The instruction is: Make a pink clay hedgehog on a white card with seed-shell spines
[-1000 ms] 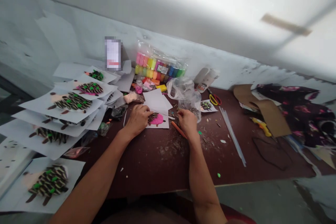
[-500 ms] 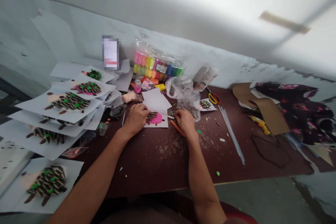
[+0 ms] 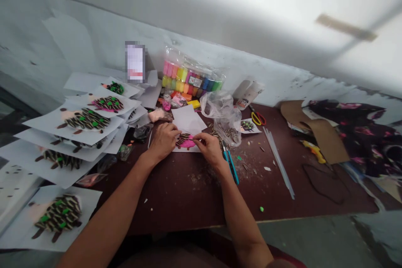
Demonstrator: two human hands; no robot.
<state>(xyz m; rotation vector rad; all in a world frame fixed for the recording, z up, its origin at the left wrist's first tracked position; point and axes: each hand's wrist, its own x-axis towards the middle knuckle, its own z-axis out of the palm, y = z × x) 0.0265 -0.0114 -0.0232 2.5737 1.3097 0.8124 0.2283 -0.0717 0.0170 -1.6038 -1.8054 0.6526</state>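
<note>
A white paper card [image 3: 189, 149] carries a pink clay body [image 3: 187, 144] with rows of striped sunflower seeds [image 3: 183, 137] on its left part. My left hand [image 3: 163, 140] lies over the card's left side, fingers curled, thumb and forefinger closed at the seeded edge; what they pinch, if anything, is hidden. At the pink clay's upper right, my right hand [image 3: 210, 146] pinches a small dark sliver that looks like a sunflower seed. A teal-handled tool [image 3: 231, 166] lies beside my right wrist. More loose seeds [image 3: 231, 136] lie in and around a clear plastic bag [image 3: 223, 113].
Finished-looking hedgehog cards [image 3: 86, 121] are stacked at left, with another hedgehog card [image 3: 58, 217] in front. Behind stand a pack of coloured clay [image 3: 191, 81] and a white bottle [image 3: 250, 95]. Scissors [image 3: 258, 118], clear sticks [image 3: 279, 163] and a yellow glue gun [image 3: 314, 150] lie rightward.
My right hand has moved left from the loose seeds to the pink clay. The teal-handled tool now shows; an orange stick-like thing seen earlier does not. My left hand stays on the card.
</note>
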